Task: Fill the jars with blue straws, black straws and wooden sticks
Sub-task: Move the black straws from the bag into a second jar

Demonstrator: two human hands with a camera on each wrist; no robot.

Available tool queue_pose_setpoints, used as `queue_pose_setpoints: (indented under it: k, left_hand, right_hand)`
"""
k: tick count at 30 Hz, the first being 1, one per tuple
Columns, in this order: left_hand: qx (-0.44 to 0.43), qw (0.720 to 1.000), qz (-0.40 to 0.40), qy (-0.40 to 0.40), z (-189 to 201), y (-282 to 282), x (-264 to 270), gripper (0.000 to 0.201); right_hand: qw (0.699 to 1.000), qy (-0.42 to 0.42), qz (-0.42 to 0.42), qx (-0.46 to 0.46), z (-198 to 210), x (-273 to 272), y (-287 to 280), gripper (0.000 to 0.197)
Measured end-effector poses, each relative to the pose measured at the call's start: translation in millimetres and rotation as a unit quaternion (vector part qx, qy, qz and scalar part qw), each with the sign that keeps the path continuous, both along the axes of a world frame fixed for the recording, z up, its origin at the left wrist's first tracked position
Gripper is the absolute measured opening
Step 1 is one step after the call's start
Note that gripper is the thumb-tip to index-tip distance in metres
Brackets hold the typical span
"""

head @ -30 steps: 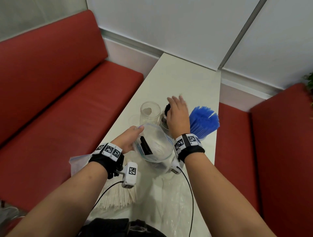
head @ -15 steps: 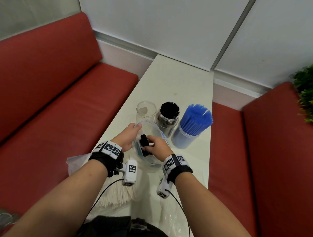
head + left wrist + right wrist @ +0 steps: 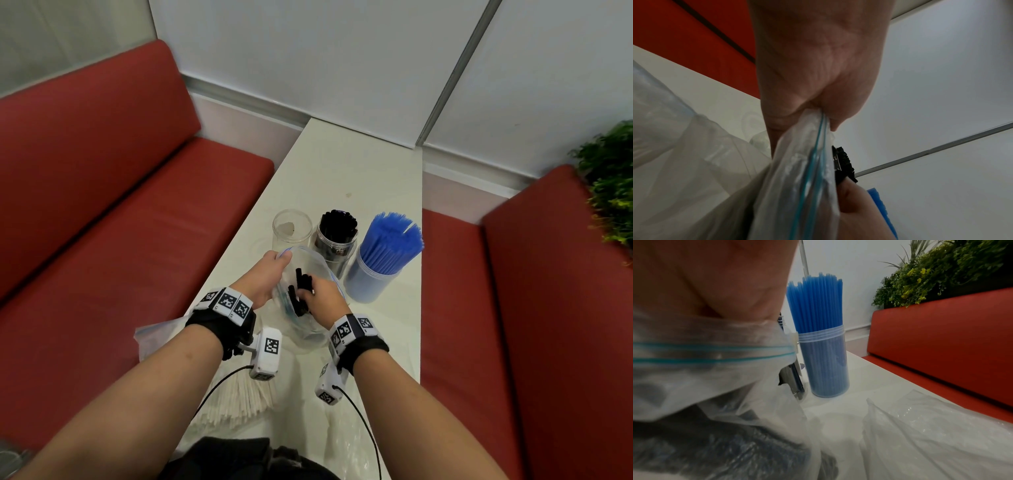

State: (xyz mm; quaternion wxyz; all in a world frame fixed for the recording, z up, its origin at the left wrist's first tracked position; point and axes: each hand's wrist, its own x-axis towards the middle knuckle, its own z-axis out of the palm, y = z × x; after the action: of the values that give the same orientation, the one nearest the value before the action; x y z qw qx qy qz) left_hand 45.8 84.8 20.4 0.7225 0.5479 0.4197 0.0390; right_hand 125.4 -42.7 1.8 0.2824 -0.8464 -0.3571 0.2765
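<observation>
Three jars stood in a row — an empty clear one (image 3: 292, 229), one of black straws (image 3: 337, 236), one of blue straws (image 3: 383, 263) — wooden sticks (image 3: 236, 401) lay nearby.

Our bare forearms, banded and wired

We wear a black strap on each wrist, left strap (image 3: 219, 325) and right strap (image 3: 363, 346), each topped with white blocks printed with black square markers. A small white camera (image 3: 265, 353) tagged with a marker hangs under each wrist, trailing a thin black cable (image 3: 363, 425). We wear no sleeves.
</observation>
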Motion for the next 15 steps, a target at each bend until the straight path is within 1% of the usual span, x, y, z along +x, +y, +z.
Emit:
queue_pose_setpoints:
  k: [4, 8, 9, 10, 13, 14, 15]
  left_hand:
    - [-0.006, 1.000, 0.003, 0.001, 3, -1, 1, 0.039]
    - [-0.010, 1.000, 0.017, 0.001, 6, 2, 0, 0.043]
    - [-0.013, 1.000, 0.021, 0.001, 5, 3, -1, 0.043]
    - [-0.018, 1.000, 0.024, 0.001, 5, 3, -1, 0.042]
    - [-0.031, 0.999, 0.018, 0.004, 3, 2, -2, 0.040]
    - [-0.034, 0.999, 0.015, 0.005, 3, 1, -2, 0.041]
    - [-0.036, 0.999, 0.014, 0.006, 3, 1, -3, 0.040]
  right_hand:
    - [1.000, -0.011, -0.010, 0.006, 2, 1, -1, 0.019]
    - [0.993, -0.001, -0.069, 0.091, 7, 1, -3, 0.017]
    - [0.993, 0.007, -0.070, 0.097, 9, 1, -3, 0.016]
    - [0.995, 0.012, -0.058, 0.084, 10, 2, -3, 0.017]
    - [1.000, 0.021, 0.006, 0.001, 23, 10, -3, 0.022]
    - [0.999, 0.035, 0.010, -0.001, 32, 16, -2, 0.024]
    - [0.998, 0.053, 0.001, 0.018, 44, 24, 0, 0.026]
